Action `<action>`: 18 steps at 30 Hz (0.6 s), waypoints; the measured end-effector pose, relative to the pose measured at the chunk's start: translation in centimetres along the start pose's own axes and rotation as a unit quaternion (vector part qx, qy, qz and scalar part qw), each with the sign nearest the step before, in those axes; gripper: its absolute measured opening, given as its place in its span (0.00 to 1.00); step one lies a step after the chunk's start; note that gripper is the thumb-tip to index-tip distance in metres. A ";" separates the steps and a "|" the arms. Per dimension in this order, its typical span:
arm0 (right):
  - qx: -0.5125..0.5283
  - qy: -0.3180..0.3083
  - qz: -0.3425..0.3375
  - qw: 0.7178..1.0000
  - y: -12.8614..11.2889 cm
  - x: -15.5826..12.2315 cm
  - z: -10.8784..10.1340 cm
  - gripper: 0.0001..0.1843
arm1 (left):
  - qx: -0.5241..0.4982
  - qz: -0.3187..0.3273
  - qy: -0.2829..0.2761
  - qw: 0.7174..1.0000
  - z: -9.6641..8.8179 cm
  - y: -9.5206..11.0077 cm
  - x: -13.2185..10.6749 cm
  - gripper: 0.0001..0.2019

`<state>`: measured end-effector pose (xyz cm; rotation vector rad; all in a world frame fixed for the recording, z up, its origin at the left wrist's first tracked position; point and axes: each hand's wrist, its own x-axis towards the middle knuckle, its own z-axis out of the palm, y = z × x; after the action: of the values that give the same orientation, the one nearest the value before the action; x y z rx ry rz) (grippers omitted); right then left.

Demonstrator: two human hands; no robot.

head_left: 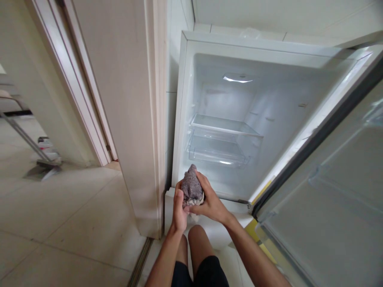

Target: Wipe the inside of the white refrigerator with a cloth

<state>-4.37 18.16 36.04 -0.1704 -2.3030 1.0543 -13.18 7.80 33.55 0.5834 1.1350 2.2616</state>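
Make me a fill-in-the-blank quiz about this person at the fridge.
The left hand and right hand both grip a bunched grey ____.
The fridge door stands ____.
Inside, a clear shelf sits ____ a clear drawer.
Missing words: cloth, open, above.

Left hand [179, 207]: upright, fingers pointing up and curled against the left side of a bunched grey cloth [191, 186].
Right hand [210, 201]: just right of the left hand, back turned up, fingers wrapped over the cloth's right side.
Hands together: closed on the same bundle from both sides, close to each other.
Left forearm [164, 259]: bare, rising almost straight to the wrist.
Right forearm [254, 255]: bare, slanting in from the lower right, wrist bent inward.
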 end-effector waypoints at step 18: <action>-0.281 0.229 0.210 0.908 20.5 -1.1 -3.8 0.37 | 0.423 0.164 0.128 0.882 -3.4 -4.1 14.8 0.32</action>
<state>-3.90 34.14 22.58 -1.0648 -2.0984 0.4234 -25.35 17.21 30.26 0.8606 2.3454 2.0504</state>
